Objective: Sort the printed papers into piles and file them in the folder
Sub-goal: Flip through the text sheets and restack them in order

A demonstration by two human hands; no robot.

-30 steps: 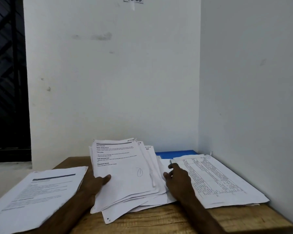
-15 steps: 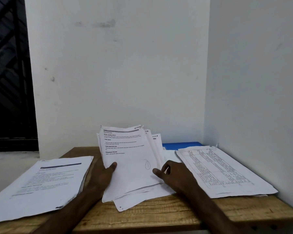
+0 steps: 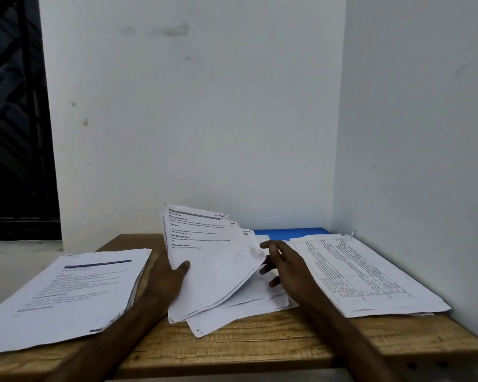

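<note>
Table (image 3: 260, 343): wooden top with rough visible grain and a squared front edge, set into a corner of white walls. Left pile (image 3: 66, 290): thick, fairly squared stack of white printed sheets lying flat at the near left, overhanging the table's left edge; the top sheet carries a dark header bar and blocks of text. Left hand (image 3: 166, 279): at the centre, gripping the left edge of the middle sheaf, thumb pressed on the top page, fingers hidden beneath. Middle sheaf (image 3: 213, 268): loose, fanned bundle of white sheets, far end raised and tilted up off the table, near corners splayed and uneven; the top page shows a grey header bar, short headed lines of print and a small pen-drawn loop; a few sheets lie flat beneath it. Right hand (image 3: 284, 268): just right of the sheaf, fingers spread and loosely curled at the sheaf's right edge, closed on nothing; whether the fingertips touch the paper cannot be told. Right pile (image 3: 370, 277): flat stack of white sheets along the right wall, top sheet printed with a ruled grid of fine text. Folder (image 3: 290, 232): blue, flat, smooth, at the far back against the wall, partly covered by the middle sheaf and right pile; contents not visible.
</note>
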